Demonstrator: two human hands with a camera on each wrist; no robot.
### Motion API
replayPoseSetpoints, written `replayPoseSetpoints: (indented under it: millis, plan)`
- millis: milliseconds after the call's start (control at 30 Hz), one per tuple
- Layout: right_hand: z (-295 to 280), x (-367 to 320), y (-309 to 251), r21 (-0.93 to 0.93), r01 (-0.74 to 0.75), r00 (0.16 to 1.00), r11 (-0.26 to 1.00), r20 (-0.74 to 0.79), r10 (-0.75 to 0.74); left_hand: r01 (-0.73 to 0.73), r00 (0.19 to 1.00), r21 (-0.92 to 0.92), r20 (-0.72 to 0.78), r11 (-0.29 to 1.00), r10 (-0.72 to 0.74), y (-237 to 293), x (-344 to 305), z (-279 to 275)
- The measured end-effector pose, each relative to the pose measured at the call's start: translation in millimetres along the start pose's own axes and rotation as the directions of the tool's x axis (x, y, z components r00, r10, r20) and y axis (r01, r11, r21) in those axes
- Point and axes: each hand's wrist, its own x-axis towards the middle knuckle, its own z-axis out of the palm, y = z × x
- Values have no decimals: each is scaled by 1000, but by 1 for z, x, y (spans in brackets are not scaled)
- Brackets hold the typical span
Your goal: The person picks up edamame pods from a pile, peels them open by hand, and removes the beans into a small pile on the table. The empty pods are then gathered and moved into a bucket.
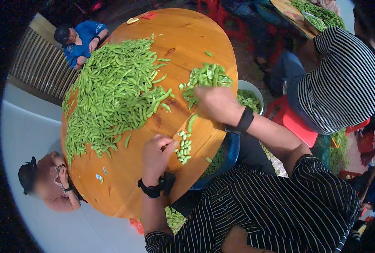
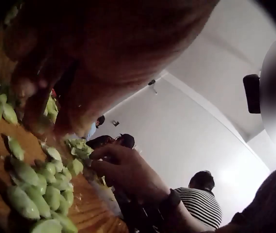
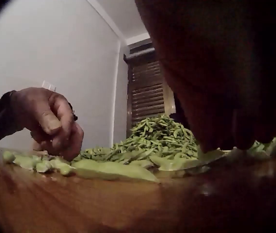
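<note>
Beside a small cluster of shelled green beans (image 1: 184, 148), my left hand (image 1: 157, 154) is low over the table with curled fingers. The right wrist view shows its thumb (image 3: 50, 124) lying across the fingers; what they may hold is hidden. My right hand (image 1: 219, 103), blurred, is over a small heap of split bean pods (image 1: 208, 76). In the left wrist view its fingertips reach that heap's edge, and I cannot tell whether they grip a pod. One whole green pod (image 1: 191, 123) lies between the two hands.
A large mound of green soybean pods (image 1: 116, 88) covers the far left of the round wooden table (image 1: 191, 29). A white bucket (image 1: 261, 99) and a blue basin (image 1: 234, 158) stand below the near edge. Two people sit across; another in stripes (image 1: 343, 80) sits at right.
</note>
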Motion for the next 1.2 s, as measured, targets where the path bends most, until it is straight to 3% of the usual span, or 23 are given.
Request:
replayPoseSetpoints:
  millis: [33,100,133,200,267,333,367,433,533,733,900,1000,1067,1100,1133,1200]
  plan:
    - [2,-2,-5,2,3,1000,1000,0,-3,28,999,0,17,1000,-28,1,0,0]
    - [8,-6,-15,215,260,960,941,50,-276,112,994,-76,14,991,-112,5,8,1]
    - [12,-5,-15,212,265,959,941,46,-281,192,981,-155,17,969,-192,7,15,2]
    - [19,-2,-14,137,226,935,964,249,-254,105,993,-106,-45,989,-110,4,30,1]
    - [12,6,-3,112,258,948,960,161,-274,20,994,-54,-106,998,-26,0,46,0]
    - [6,19,5,-47,135,968,990,219,-122,1,998,178,-61,984,10,-5,61,-2]
    - [2,23,8,-133,125,969,983,228,-93,-2,998,178,-67,984,14,-8,66,-2]
    - [1,34,8,-144,129,972,981,215,-96,-71,990,278,-94,958,101,-16,76,2]
    - [5,51,-5,-114,127,985,985,130,-112,-68,991,300,-91,951,100,-27,86,9]
    - [20,81,-30,-19,145,958,989,252,-135,-58,989,273,-117,960,93,-33,83,7]
    - [42,83,-37,-58,145,965,988,227,-128,9,990,272,-141,962,31,-41,77,3]
    - [32,73,-33,-53,269,930,962,275,-245,16,982,224,-187,974,27,-48,70,3]
    - [25,64,-25,16,246,929,969,282,-241,-2,976,182,-214,983,42,-46,63,2]
    - [23,59,-21,66,223,943,973,237,-233,66,981,159,-189,985,-35,-39,59,0]
    - [20,54,-17,64,225,942,972,240,-234,136,980,137,-161,981,-113,-36,56,-1]
    - [9,45,-11,-126,250,939,960,273,-209,165,975,64,-163,984,-153,-41,50,0]
